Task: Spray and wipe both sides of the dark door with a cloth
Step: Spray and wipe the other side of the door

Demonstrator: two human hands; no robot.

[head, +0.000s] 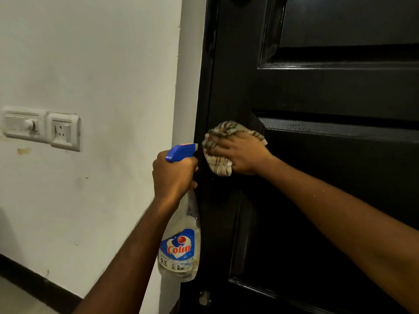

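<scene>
Well, my left hand [173, 175] grips the spray bottle [180, 248] at the left edge of the dark door [317, 91]; my right hand [243, 155] presses the cloth [224, 131] flat there. I judge this face mid-wipe, other side pending.

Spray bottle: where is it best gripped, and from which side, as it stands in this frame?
Grip the spray bottle at its narrow neck, just under the blue trigger head, coming from the side away from the door. It hangs upright with the nozzle toward the door, so a rear wrap should leave a finger for the trigger. The left hand grips it there.
</scene>
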